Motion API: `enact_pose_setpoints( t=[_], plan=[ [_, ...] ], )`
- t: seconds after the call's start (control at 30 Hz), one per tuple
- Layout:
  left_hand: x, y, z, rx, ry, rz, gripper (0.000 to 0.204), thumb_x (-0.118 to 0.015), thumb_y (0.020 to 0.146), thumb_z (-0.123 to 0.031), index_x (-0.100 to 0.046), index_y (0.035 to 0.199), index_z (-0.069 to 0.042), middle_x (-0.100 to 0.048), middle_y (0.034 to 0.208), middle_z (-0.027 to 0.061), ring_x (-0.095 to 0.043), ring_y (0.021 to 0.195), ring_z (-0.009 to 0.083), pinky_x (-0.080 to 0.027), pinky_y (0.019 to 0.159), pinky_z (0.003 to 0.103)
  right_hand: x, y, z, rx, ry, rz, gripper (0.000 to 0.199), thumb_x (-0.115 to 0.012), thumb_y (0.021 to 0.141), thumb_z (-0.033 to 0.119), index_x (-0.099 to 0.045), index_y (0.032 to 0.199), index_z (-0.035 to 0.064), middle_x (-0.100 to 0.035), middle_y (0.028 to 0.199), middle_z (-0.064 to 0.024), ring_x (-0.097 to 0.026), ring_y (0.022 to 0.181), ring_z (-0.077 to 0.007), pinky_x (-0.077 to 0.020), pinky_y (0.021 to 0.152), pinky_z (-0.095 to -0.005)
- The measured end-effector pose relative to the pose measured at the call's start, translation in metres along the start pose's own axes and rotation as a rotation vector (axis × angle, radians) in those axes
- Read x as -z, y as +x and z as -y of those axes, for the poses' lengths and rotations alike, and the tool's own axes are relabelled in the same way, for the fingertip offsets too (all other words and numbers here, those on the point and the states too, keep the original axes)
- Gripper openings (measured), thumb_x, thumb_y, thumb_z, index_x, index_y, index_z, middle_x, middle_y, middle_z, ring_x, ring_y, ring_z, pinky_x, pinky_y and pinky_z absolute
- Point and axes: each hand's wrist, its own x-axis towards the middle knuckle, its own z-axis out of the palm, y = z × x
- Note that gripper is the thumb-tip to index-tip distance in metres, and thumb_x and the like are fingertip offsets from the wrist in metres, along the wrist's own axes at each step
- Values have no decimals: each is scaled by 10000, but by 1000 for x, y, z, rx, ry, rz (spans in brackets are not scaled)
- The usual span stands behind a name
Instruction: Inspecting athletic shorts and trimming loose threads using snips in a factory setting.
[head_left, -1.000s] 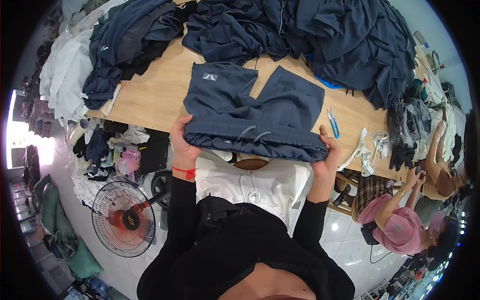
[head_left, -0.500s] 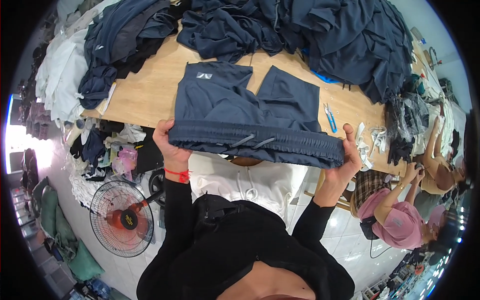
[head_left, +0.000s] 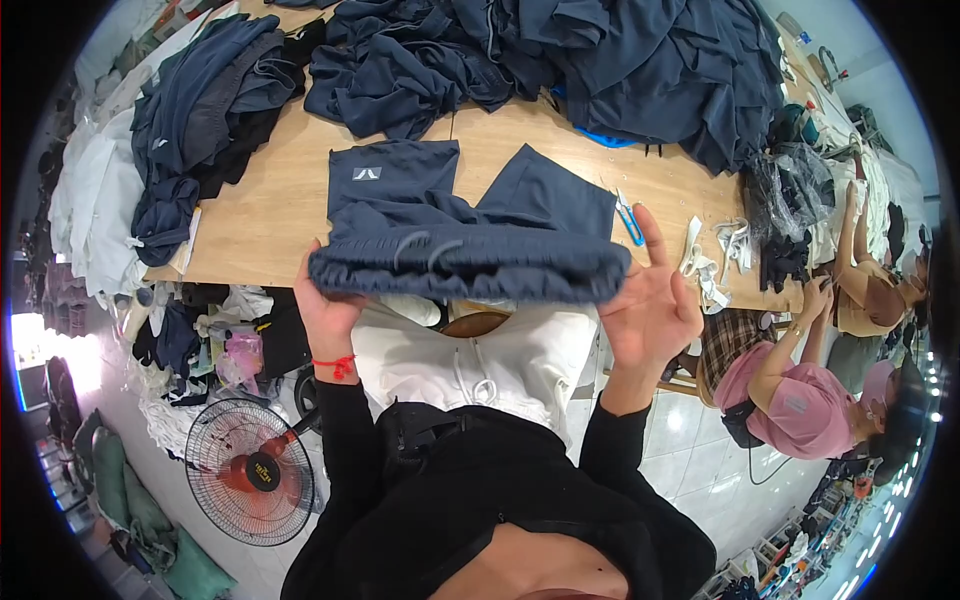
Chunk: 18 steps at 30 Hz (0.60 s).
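A pair of dark navy shorts has its gathered elastic waistband raised toward me. Two grey drawcord ends hang at the waistband's front, and the legs lie flat on the wooden table. One leg carries a small light patch. My left hand, with a red string at the wrist, grips the waistband's left end; part of its fingers is hidden by the cloth. At the right end, my right hand is open, its fingers spread and the palm beside the waistband, touching or nearly touching it.
Blue-handled thread snips lie right of the shorts, near white fabric scraps. Heaps of navy garments fill the far side; more garments sit left. A fan stands lower left. A person in pink works at right.
The waistband has tipped so its opening shows more and has come slightly left in view. My right hand has loosened from a grip to spread fingers; my left hand keeps hold.
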Motion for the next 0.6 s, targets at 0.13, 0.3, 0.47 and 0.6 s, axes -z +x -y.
enact_pose_setpoints(
  t=[0.13, 0.3, 0.47, 0.6],
  plan=[
    [5, 4, 5, 19, -290, 19, 582, -545, 1190, -438, -637, 1457, 70, -727, 1487, 216, -675, 1423, 346, -513, 1233, 512, 1, 8, -7, 16, 286, -135, 835, -640, 1061, 326, -337, 1767, -1, -220, 1811, -421, -195, 1721, -542, -118, 1399, -690],
    [3, -7, 9, 55, -324, 221, 666, -530, 1186, -465, -580, 1509, 115, -683, 1552, 241, -631, 1489, 350, -465, 1303, 500, 5, 9, -6, 103, 442, -212, 785, -649, 1061, 317, -404, 1740, 9, -75, 1850, -398, -44, 1748, -534, -24, 1415, -683],
    [-19, -20, 13, 49, -305, 385, 701, -505, 1188, -488, -578, 1519, 125, -666, 1576, 264, -624, 1506, 361, -463, 1312, 513, 16, 6, 5, 112, 455, -217, 761, -647, 1059, 308, -436, 1728, 12, -69, 1852, -395, -31, 1755, -518, -24, 1423, -655],
    [-35, -29, 16, 78, -320, 525, 734, -482, 1193, -517, -590, 1520, 131, -673, 1569, 279, -620, 1513, 369, -452, 1321, 522, 26, 6, 13, 131, 424, -260, 714, -644, 1059, 310, -495, 1692, 14, -128, 1851, -376, -80, 1753, -496, -52, 1424, -640]
  ],
)
